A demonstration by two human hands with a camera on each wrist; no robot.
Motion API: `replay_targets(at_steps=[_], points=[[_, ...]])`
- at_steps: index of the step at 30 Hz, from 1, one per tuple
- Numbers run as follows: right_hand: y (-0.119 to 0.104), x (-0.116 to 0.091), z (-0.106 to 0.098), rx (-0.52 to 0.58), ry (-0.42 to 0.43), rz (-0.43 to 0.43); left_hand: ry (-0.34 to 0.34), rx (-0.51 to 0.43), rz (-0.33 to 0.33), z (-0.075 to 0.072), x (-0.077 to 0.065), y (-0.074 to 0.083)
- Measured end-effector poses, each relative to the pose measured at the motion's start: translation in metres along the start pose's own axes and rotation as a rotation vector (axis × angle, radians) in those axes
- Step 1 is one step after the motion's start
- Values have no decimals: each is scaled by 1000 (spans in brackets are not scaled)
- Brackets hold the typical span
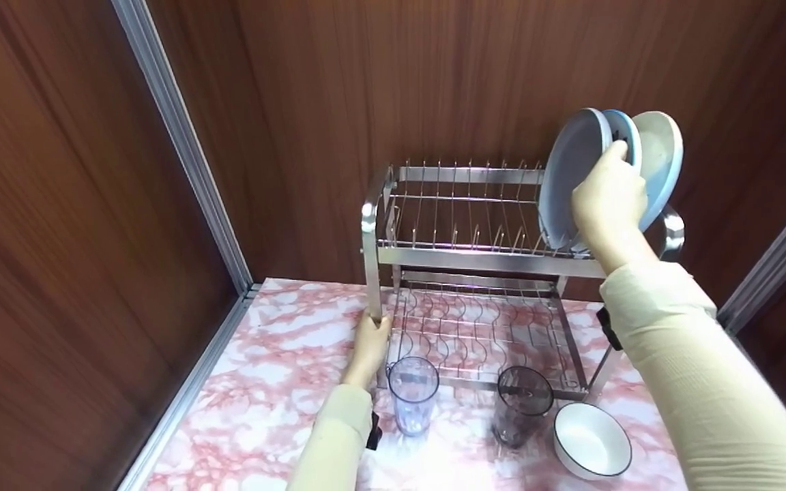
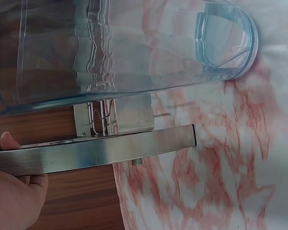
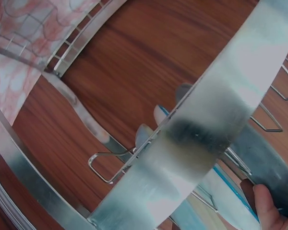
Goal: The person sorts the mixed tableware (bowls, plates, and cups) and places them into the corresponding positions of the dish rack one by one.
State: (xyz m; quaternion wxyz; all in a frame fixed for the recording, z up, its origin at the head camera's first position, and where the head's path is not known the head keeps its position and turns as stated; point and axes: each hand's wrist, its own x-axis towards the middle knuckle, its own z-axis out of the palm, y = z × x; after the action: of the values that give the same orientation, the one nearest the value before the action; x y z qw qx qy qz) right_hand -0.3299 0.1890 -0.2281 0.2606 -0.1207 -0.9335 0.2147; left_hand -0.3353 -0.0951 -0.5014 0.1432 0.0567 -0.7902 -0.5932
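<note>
My left hand (image 1: 370, 339) grips the left front post of a two-tier metal dish rack (image 1: 488, 260); its fingers wrap the steel bar (image 2: 101, 152) in the left wrist view. At the rack's upper right, my right hand (image 1: 611, 194) pinches the blue-rimmed plate (image 1: 628, 121), thumb on its near face and the other fingers largely hidden. This plate stands between a grey plate (image 1: 570, 177) on its left and a pale plate (image 1: 662, 136) on its right. In the right wrist view, the thumb (image 3: 265, 203) shows beside the blue-rimmed plate (image 3: 230, 199).
A clear pitcher-like cup (image 1: 413, 399) stands near my left forearm. Right of it are a dark see-through cup (image 1: 519, 412) and a white bowl (image 1: 591, 440) with a dark rim. Brown wood-grain panels (image 1: 297, 136) enclose the red-and-white marbled surface (image 1: 256, 382).
</note>
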Motion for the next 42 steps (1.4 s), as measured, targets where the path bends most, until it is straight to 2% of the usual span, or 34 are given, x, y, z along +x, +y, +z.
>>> replay_targets(at_steps=[13, 24, 30, 32, 38, 42], points=[[4, -2, 10, -54, 12, 21, 0, -14, -23, 0, 0, -1], [12, -19, 21, -78, 174, -105, 0, -21, -35, 0, -2, 0], [16, -25, 25, -101, 277, -177, -8, -28, -18, 1, -3, 0], [18, -27, 26, -102, 277, -191, -11, -36, -19, 1, -3, -1], [19, -32, 28, -92, 211, -187, 0, -29, -35, -1, -5, 0], [20, -36, 29, -97, 217, -190, -5, -13, -33, -1, -4, 1]])
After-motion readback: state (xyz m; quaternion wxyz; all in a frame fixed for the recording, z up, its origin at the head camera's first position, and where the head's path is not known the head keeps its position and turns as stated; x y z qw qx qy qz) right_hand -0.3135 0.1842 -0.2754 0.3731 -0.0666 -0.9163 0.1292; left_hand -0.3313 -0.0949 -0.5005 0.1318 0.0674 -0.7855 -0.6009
